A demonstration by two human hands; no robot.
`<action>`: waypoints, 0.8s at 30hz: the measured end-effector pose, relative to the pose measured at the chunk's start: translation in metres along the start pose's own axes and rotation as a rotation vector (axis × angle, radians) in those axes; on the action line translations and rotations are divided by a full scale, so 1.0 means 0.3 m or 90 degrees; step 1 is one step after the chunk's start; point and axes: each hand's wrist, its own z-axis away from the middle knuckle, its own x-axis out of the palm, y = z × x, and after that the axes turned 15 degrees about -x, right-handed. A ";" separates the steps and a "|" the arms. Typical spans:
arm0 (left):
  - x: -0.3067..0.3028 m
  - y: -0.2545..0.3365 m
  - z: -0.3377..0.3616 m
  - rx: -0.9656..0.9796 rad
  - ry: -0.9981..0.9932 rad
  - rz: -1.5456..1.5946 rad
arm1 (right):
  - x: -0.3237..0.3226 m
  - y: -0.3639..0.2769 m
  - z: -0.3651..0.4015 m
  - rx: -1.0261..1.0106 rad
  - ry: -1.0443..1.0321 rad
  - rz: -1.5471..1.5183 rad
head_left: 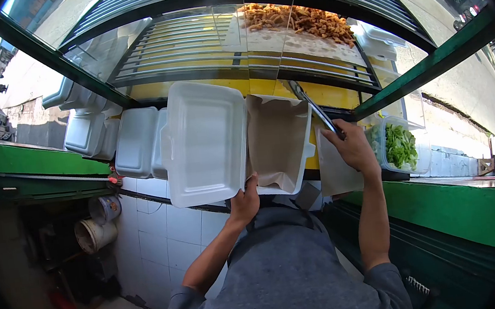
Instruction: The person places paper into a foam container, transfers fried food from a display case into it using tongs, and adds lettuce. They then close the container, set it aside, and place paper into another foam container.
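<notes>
The open foam box [204,141] sits centre, its paper-lined half rightward; stacked boxes [136,143] lie left of it; tongs [315,108] lie between it and the tub of greens [400,147] at right; fried food [299,19] rests behind, seemingly on a rack [188,52].

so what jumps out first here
An open foam box fills the middle, held from below by the left hand. The right hand grips tongs pointing up at a heap of fried food at the top. A tub of lettuce sits at the right.
</notes>
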 end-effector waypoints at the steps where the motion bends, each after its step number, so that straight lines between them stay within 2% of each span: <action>1: 0.002 -0.010 0.005 0.001 0.014 0.017 | -0.016 -0.018 0.045 0.065 -0.023 -0.046; 3: -0.005 -0.037 0.019 0.005 0.042 0.049 | -0.001 -0.031 0.125 0.162 -0.036 -0.151; 5: -0.016 0.019 0.054 -0.122 0.052 0.055 | 0.070 -0.035 0.182 0.224 -0.017 -0.267; 7: -0.044 0.034 0.058 -0.256 0.056 0.019 | 0.158 -0.044 0.203 0.234 -0.005 -0.357; 8: -0.056 0.006 0.047 -0.276 0.056 0.010 | 0.198 -0.057 0.202 0.235 -0.002 -0.404; 12: -0.092 -0.024 0.031 -0.238 0.076 0.070 | 0.291 -0.118 0.172 0.248 0.062 -0.440; 14: -0.118 0.021 0.047 -0.231 0.080 0.051 | 0.321 -0.117 0.178 0.226 0.068 -0.386; 17: -0.156 -0.027 0.014 -0.226 0.069 0.091 | 0.340 -0.150 0.173 0.209 0.075 -0.323; 20: -0.189 0.022 0.015 -0.264 0.039 0.032 | 0.342 -0.209 0.156 0.221 0.075 -0.301; 24: -0.230 0.074 0.010 -0.152 0.011 0.001 | 0.392 -0.228 0.140 0.190 0.093 -0.283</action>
